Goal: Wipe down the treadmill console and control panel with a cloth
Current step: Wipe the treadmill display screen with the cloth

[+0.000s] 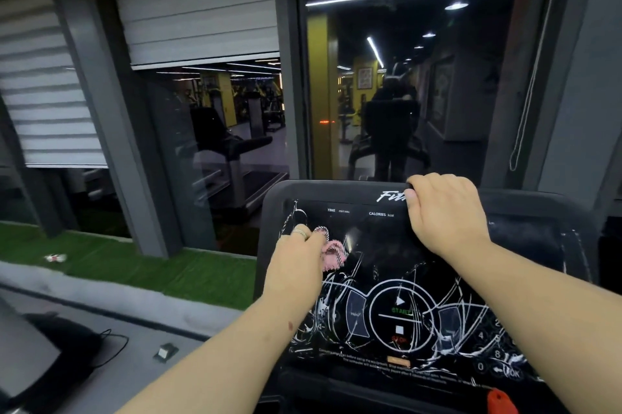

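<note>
Left hand (296, 258) grips a pink cloth (331, 252) on the console (336, 193) screen's upper left; unwiped control panel (400, 316) lies lower right; right hand (444, 211) clasps the top edge

Console (380, 282) face: left hand (296, 265) with pink cloth (331, 253) covers the upper-left of the panel; right hand (444, 215) is hooked over the top edge, blocking the upper-middle. Between the two forearms the START/STOP ring (400, 316) and lower panel lie open to reach. Keypad (498, 356) at lower right sits partly under the right forearm. Window glass (404, 77) stands close behind the top edge. Red clip (501, 402) juts up at the bottom edge. Left of the console, open air above the floor.
</note>
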A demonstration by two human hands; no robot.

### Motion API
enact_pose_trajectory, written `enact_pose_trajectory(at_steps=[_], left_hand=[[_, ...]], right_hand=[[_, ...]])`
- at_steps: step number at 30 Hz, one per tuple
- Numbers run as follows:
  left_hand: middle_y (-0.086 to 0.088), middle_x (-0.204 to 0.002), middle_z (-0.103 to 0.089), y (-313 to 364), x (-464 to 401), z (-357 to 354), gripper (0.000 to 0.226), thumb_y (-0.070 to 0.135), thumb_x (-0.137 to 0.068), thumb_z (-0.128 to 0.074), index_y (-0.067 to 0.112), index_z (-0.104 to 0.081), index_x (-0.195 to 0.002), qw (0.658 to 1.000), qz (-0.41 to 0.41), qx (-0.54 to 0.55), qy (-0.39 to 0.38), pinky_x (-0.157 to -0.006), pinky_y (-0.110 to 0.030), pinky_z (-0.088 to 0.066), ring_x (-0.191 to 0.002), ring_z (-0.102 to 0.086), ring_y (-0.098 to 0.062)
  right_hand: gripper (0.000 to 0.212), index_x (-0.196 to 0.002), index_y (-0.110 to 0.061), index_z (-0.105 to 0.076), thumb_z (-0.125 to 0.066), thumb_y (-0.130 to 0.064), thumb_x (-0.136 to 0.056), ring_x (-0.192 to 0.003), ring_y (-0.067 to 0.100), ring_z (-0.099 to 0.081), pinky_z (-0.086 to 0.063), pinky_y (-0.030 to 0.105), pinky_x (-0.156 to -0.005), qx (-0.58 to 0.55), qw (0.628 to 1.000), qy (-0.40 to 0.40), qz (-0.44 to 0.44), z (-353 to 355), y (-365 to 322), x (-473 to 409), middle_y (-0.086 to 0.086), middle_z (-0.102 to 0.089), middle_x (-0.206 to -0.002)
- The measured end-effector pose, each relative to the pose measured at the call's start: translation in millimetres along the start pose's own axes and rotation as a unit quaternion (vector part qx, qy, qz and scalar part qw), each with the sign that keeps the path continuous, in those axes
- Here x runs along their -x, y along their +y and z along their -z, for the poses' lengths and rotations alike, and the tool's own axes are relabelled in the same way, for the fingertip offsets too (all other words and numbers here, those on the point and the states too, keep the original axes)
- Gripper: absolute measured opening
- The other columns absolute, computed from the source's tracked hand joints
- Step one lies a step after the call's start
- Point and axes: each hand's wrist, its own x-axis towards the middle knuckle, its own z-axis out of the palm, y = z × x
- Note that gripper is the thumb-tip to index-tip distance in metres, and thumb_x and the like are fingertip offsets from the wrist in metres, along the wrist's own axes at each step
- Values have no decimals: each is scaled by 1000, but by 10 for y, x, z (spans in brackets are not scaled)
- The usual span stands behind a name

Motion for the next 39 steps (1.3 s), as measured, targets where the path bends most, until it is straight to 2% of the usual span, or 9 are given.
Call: enact_pose_trajectory(at_steps=[2, 5, 10, 15, 20, 25, 29, 34, 39], left_hand=[[0, -104, -53, -108, -105, 79, 21, 17, -89, -65, 21, -70, -110, 1000, 0, 3, -9, -75, -42, -54, -84, -58, -27], [-6, -105, -57, -190, -245, 162, 23, 19, -90, -62, 17, -72, -109, 996, 67, -4, 60, -75, -43, -53, -83, -60, -33], [-3, -105, -58, -74, 113, -32, 23, 13, -89, -67, 18, -72, -111, 997, -60, -36, -34, -71, -44, -55, -82, -56, -27], [-5, -107, -59, -93, -264, 125, 26, 11, -90, -65, 18, -73, -113, 996, 60, -24, 57, -75, -43, -53, -84, -60, -32], [-3, -106, -59, -24, 82, 54, 22, 26, -93, -65, 16, -73, -111, 997, -56, -29, -40, -77, -43, -55, -87, -60, -28], [-8, -97, -61, -152, -388, 212, 14, 18, -85, -74, 12, -75, -98, 995, 54, -17, 80, -69, -39, -49, -77, -60, -33], [-8, -96, -62, -118, -16, 28, 18, 13, -86, -62, 13, -75, -99, 999, -27, -38, 18, -67, -46, -55, -75, -60, -34], [-9, -104, -63, -134, -481, 218, 17, 15, -87, -71, 12, -75, -103, 994, 77, -26, 80, -74, -42, -52, -84, -63, -36], [-4, -99, -60, -66, -67, 93, 15, 17, -88, -69, 15, -75, -101, 1000, -6, -31, 3, -70, -44, -55, -79, -62, -33]], right_hand=[[27, -104, -22, -62, -39, -36, -102, -77, 26, -53, -33, 39, -74, 2, 1000, 4, -2, -5, -2, 6, -2, -61, -85], [27, -103, -22, -61, -38, -36, -102, -77, 26, -53, -33, 39, -74, -5, 1000, 6, -5, 3, -2, 5, -3, -61, -85], [32, -108, -23, -61, -33, -37, -103, -80, 25, -54, -36, 39, -77, -9, 1000, 7, -4, -19, -2, 11, -3, -62, -88], [30, -108, -23, -62, -36, -37, -103, -80, 25, -55, -36, 40, -77, -12, 1000, 2, -5, -15, 3, 5, -3, -63, -88], [31, -108, -24, -62, -36, -37, -103, -80, 25, -54, -37, 40, -77, -17, 1000, 9, -6, -18, 4, 8, -3, -62, -88], [30, -109, -23, -62, -36, -37, -103, -81, 25, -55, -38, 40, -78, -19, 1000, 7, -4, -17, 8, 6, -3, -61, -88], [29, -109, -24, -62, -38, -38, -103, -82, 25, -55, -38, 40, -80, -15, 1000, 9, -9, -30, 3, 10, -3, -62, -89], [30, -111, -24, -63, -37, -37, -103, -82, 24, -55, -38, 39, -80, -17, 1000, 9, -10, -27, 6, 12, -4, -63, -90], [29, -109, -25, -62, -37, -38, -103, -81, 23, -55, -37, 39, -79, -17, 1000, 5, -11, -10, 0, 15, -5, -63, -90]])
